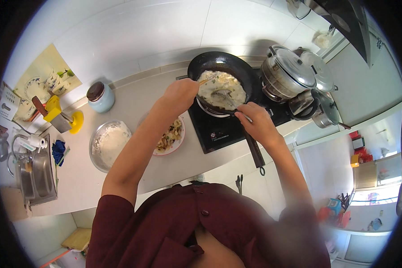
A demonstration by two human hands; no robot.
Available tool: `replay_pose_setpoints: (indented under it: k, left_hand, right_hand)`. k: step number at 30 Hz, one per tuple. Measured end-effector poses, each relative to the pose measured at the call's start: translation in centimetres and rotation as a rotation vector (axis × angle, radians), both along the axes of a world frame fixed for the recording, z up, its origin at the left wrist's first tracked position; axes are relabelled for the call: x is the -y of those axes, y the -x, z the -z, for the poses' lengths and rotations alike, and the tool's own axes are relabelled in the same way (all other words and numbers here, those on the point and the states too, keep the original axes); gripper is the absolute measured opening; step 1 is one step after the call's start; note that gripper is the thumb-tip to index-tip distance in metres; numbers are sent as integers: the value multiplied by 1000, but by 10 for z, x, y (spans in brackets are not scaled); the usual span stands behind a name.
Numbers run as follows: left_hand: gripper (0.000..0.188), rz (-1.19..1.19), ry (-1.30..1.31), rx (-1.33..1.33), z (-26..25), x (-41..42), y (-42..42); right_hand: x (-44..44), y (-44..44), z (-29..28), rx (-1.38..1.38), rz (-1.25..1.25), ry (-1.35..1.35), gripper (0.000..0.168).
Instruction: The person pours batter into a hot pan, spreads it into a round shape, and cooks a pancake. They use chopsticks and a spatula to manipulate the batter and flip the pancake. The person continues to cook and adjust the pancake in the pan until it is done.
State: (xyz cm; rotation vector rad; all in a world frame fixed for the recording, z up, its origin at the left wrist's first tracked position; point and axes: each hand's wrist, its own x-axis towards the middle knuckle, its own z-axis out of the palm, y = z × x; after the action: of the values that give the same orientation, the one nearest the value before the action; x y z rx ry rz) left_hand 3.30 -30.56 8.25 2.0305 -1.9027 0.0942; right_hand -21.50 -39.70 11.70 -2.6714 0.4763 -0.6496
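A black wok (pixel 249 72) stands on the gas stove (pixel 217 134), with a pale, flat egg-like or batter-like layer (pixel 206 90) cooking in it. My left hand (pixel 184 92) grips chopsticks (pixel 207 79), whose tips reach over the food. My right hand (pixel 257 121) is closed around the handle of a metal spoon or ladle (pixel 223 93); its bowl lies on the food. The wok's long handle (pixel 253 147) points towards me below my right hand. Partly behind my left forearm is a plate of chopped, mixed food (pixel 171 135). A metal bowl (pixel 111 144) of white batter or dough sits left of that forearm.
A steamer pot (pixel 284 73) and other lidded pots stand right of the wok. On the left of the counter are a lidded blue jar (pixel 101 97), a cleaver in a yellow holder (pixel 55 110), a blue cloth (pixel 58 152) and a metal sink (pixel 42 174). A range hood (pixel 348 23) hangs at upper right.
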Motion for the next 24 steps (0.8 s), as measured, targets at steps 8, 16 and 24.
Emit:
replay_pose_setpoints:
  k: [8,16,24]
  left_hand:
    - [9,66,152,-1,9,4,-8]
    - [11,-6,66,-24,-2,1,-4]
    - [12,-7,77,-53,-1,-10,-2]
  right_hand:
    - [31,-14,6,123,-28,19,13]
    - [36,-24,-9,127,48,53,13]
    - [-1,-2,-19,-22,-21,-102,11]
